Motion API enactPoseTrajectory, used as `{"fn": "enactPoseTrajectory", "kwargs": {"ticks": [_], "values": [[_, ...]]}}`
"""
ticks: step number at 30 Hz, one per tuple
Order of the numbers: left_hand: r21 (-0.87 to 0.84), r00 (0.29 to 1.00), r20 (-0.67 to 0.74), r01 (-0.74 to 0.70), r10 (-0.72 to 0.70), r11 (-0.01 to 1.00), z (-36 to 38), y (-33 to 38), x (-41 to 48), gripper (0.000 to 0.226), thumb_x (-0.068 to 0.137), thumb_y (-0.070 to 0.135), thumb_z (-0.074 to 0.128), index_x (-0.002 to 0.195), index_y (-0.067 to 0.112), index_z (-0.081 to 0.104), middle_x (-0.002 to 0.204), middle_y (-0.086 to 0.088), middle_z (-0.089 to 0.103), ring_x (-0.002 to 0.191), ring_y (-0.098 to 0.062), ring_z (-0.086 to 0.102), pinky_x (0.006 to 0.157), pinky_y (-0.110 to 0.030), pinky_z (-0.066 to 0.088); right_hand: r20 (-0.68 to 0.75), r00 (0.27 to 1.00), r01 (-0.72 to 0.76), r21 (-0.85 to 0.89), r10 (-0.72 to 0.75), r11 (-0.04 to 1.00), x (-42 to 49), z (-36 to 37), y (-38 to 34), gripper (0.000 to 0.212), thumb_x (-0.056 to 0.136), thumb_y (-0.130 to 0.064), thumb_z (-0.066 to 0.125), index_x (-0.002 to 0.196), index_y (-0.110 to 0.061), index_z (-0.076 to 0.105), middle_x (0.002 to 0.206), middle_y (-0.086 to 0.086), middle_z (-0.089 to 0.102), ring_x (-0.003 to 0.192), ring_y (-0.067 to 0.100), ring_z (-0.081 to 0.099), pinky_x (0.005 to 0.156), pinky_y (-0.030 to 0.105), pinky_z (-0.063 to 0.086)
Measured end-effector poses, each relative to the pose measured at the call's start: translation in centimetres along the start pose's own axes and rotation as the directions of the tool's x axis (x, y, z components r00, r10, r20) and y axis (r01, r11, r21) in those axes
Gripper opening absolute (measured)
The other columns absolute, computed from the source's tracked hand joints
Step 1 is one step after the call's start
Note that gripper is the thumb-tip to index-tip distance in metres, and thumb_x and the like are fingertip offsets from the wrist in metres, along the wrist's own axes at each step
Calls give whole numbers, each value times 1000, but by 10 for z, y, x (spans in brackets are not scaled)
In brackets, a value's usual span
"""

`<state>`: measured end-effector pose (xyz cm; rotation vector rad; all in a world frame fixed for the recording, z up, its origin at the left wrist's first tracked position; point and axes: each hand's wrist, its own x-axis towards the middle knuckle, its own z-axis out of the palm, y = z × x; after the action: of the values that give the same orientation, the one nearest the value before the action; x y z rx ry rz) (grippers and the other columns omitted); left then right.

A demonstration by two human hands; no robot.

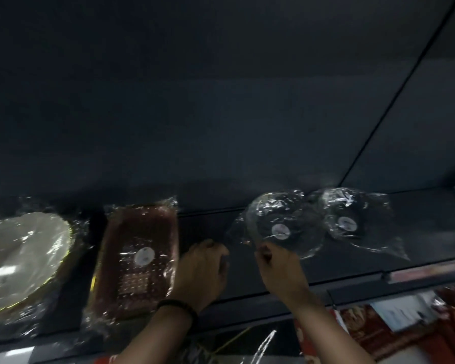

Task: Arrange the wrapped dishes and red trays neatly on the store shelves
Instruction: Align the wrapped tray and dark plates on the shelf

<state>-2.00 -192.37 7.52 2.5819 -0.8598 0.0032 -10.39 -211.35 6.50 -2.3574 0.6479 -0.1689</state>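
Faces a dark shelf (247, 274) with a wrapped red tray (139, 258) lying flat near the front edge, a round white sticker on its film. Rests the left hand (202, 269) on the shelf just right of the red tray, knuckles up and fingers curled under. Cannot tell whether they pinch loose wrap or nothing. Wears a dark band (177, 307) on that wrist.

Pinches with the right hand (279, 266), farther right of the red tray, the near edge of a wrapped dark dish (281, 227) — thumb and fingers closed on rim or film, blurred. Shows a second dark dish (344, 219) right of the first, wrappers touching. Keeps a wrapped white dish (24, 256) just left of the red tray. Has red packets (378, 327) on a lower level — below and right of the red tray.
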Motion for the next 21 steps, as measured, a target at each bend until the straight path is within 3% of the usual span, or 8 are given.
{"fn": "enactPoseTrajectory", "kwargs": {"ticks": [3,7,10,13,16,21], "values": [[-14,994,69,-88,89,996,29,47,21,26,90,40,61,112,32,72,116,11,67,106,-16,68,91,-34,57,-57,993,-97,54,100,994,4,-43,54,9,97,-27,67,94,-33,73,88,-12,78,84,10,74,76,31,58],[-32,981,122,-145,148,989,63,99,46,23,95,41,65,116,34,68,121,16,64,114,-13,62,91,-31,54,-106,973,-209,-46,203,977,9,-92,126,10,99,-23,62,93,-27,69,87,-1,75,85,21,73,70,35,55],[-36,976,151,-153,157,988,85,129,59,22,98,40,66,119,34,67,123,17,63,114,-11,64,90,-31,55,-194,956,-257,-174,222,951,16,-119,173,22,97,-23,60,117,-20,69,108,11,73,98,35,71,74,37,54],[-47,977,165,-131,137,990,102,150,67,22,99,40,66,121,35,67,126,18,64,112,-7,65,89,-27,55,-241,944,-276,-198,226,940,27,-138,205,38,93,-15,63,132,-17,63,132,17,58,97,40,71,78,40,56],[-19,976,189,-104,106,994,114,162,71,22,99,40,66,120,35,67,123,17,68,110,-6,67,87,-26,55,-231,955,-243,-249,186,938,41,-151,223,42,93,-9,65,134,-17,64,143,16,51,99,39,72,82,42,60],[14,981,188,-50,46,999,123,174,71,20,96,42,67,115,34,69,115,16,71,107,-7,68,84,-25,55,-91,979,-206,-442,184,873,60,-148,240,42,97,-16,61,139,-20,57,130,11,65,105,28,73,82,33,60]]}}
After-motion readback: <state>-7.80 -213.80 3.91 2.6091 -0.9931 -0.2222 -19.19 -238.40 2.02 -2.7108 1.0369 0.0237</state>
